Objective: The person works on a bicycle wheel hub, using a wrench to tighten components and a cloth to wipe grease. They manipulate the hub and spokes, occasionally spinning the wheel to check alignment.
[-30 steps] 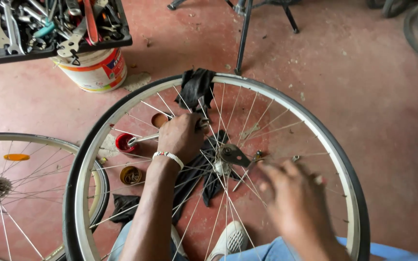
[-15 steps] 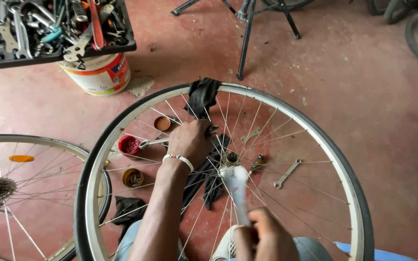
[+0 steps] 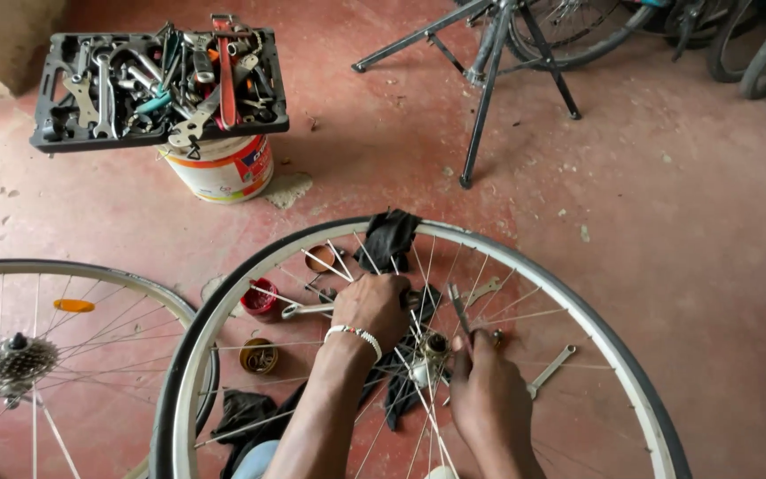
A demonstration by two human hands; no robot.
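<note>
A spoked bicycle wheel with a silver rim (image 3: pixel 569 286) lies flat in front of me on the red floor. My left hand (image 3: pixel 372 306), a bead bracelet on its wrist, rests closed on the spokes just left of the hub (image 3: pixel 434 344). My right hand (image 3: pixel 488 390) sits right of the hub and grips a thin metal tool (image 3: pixel 458 308) that points up and away from me. A black rag (image 3: pixel 386 238) hangs over the far rim and more dark cloth lies under the hub.
A second wheel with a gear cluster (image 3: pixel 12 364) lies at the left. A black tool tray (image 3: pixel 157 80) sits on a white bucket (image 3: pixel 220 168). A red cap (image 3: pixel 261 297), small tins (image 3: pixel 259 356), wrenches (image 3: pixel 550 371), a stand (image 3: pixel 489 80).
My right hand has dropped from holding a pale object up near the camera to the hub, now gripping a thin tool. The view has tilted up, showing more floor.
</note>
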